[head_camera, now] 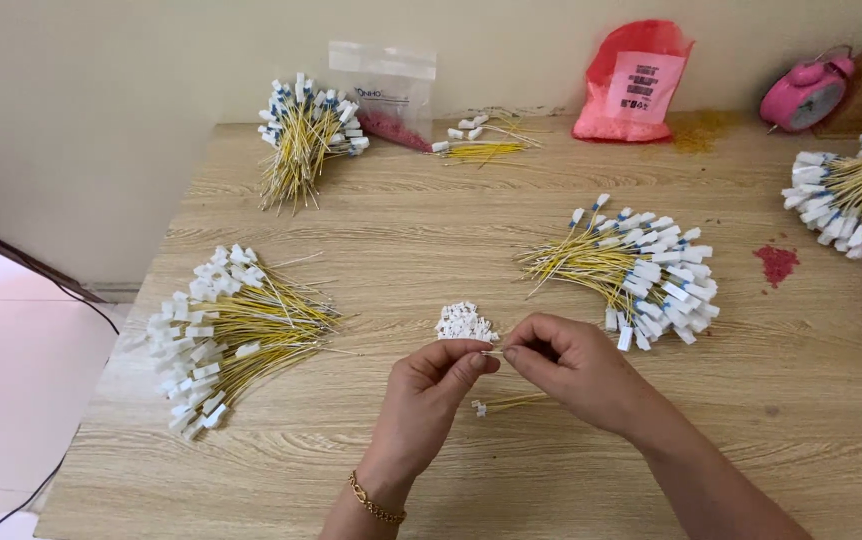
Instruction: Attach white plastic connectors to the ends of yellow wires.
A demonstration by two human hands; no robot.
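Wire, thin & yellow, sits pinched between our two hands just above the table, near its front centre. Our left hand, gold bracelet at the wrist, grips one side w/ thumb & forefinger; our right hand pinches the other side, fingertips nearly touching the left's. We can't tell what's at the wire's tip, too small.

Packages at the back, along the wall: a clear zip bag w/ a white top strip & dark red contents leans upright, left of centre. A pink bag, bulging, w/ a white rectangular label on its front, stands right of centre. A pink alarm clock sits at far right, near the bag.

Around our hands: a small heap of white connectors just behind the fingers; one finished wire w/ a white end lies under them. Bundles of yellow wires w/ white plugs fan out at left, right of centre, back left beside the clear bag, & far right edge. A few loose wires lie back centre. A red crumb patch marks the wood at right, yellow dust by the pink bag. A black cable runs down the floor at left.

Nothing blocks our view of the pinch itself.
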